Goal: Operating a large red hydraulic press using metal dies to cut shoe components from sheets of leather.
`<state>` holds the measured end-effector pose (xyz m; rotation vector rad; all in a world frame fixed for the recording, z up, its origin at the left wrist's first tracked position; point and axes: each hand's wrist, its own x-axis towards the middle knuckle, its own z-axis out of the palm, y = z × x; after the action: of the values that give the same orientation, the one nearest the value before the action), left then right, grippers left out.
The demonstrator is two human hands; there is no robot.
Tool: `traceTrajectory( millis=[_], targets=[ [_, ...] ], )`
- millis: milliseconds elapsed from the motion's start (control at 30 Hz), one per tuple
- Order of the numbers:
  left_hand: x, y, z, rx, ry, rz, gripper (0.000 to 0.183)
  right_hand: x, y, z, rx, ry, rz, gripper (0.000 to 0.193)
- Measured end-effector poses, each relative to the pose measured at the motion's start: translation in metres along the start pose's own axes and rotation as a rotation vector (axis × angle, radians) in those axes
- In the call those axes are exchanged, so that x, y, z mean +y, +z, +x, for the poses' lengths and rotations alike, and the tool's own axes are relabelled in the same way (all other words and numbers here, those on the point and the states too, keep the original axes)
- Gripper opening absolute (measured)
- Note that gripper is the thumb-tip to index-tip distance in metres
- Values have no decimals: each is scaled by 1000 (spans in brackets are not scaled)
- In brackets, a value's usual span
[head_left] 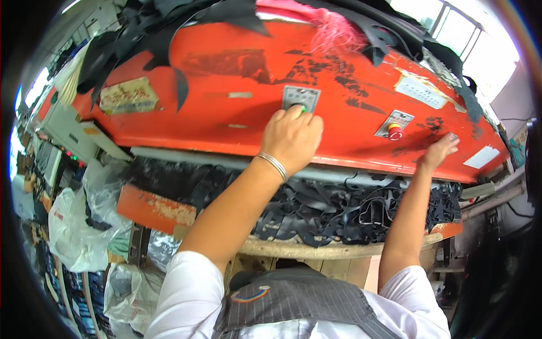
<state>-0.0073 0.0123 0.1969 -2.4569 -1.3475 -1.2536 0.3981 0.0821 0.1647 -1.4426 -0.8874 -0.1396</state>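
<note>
My left hand [292, 138], with a metal bangle at the wrist, reaches up to the grey button plate [302, 96] on a big red machine [226, 121]. Its fingers are curled, and the fingertips are at a green button [304, 108], mostly covering it; nothing shows in the hand. Farther right, my right hand [439, 152] is open beside the machine's red front, fingers stretched out and holding nothing. Whether it touches the panel I cannot tell. Between the hands, a red mushroom-shaped button [394, 132] sits on its own plate.
Black cut scraps [333, 209] cover the bed below the red beam, behind a pale front edge [316, 250]. Dark sheets [220, 14] and a pink fringed bundle [339, 31] lie on top. Clear plastic bags [79, 226] hang at left; a grey pipe [497, 200] runs at right.
</note>
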Motion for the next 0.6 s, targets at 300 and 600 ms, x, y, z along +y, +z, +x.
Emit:
traceTrajectory(
  millis=[300, 600],
  targets=[
    [3, 73, -109, -233, -442, -218, 22, 55, -12, -115, -1068, -439, 199, 41],
    [22, 187, -114, -142, -481, -13, 32, 57, -1, -130, -1190, -1171, -439, 48]
  ],
)
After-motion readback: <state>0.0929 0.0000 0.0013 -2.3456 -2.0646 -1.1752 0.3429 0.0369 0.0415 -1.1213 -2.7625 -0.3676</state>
